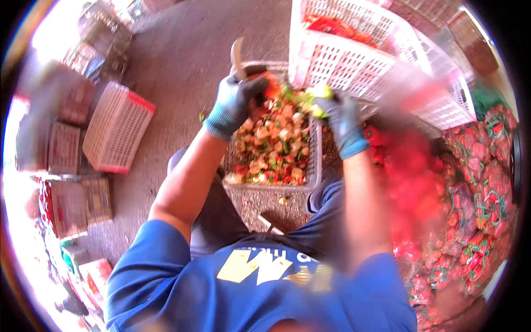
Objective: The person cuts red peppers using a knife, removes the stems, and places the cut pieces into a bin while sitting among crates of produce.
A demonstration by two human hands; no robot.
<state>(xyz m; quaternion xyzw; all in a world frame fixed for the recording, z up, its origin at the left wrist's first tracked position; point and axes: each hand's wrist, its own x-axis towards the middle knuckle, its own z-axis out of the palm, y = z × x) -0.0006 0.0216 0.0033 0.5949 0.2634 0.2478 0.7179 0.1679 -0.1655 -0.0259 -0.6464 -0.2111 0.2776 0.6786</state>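
Both my hands wear grey-blue gloves and hang over a grey plastic crate point(316, 160) filled with pepper cores and trimmings point(271, 141). My left hand point(235, 99) is closed around a knife point(237, 54), whose pale, curved blade points up and away. A red pepper point(271, 84) is at the fingers of that same hand, partly hidden by them. To the right, my right hand point(342, 119) is closed on a pale green pepper core point(319, 99). Motion blurs the core and the right fingers.
Beyond my right hand stands a tall white slatted crate point(354, 66) with red peppers point(337, 26) inside. Blurred red peppers point(412, 188) lie beside my right arm, with filled net bags point(481, 193) farther right. More crates point(119, 127) stand to the left on the grey floor.
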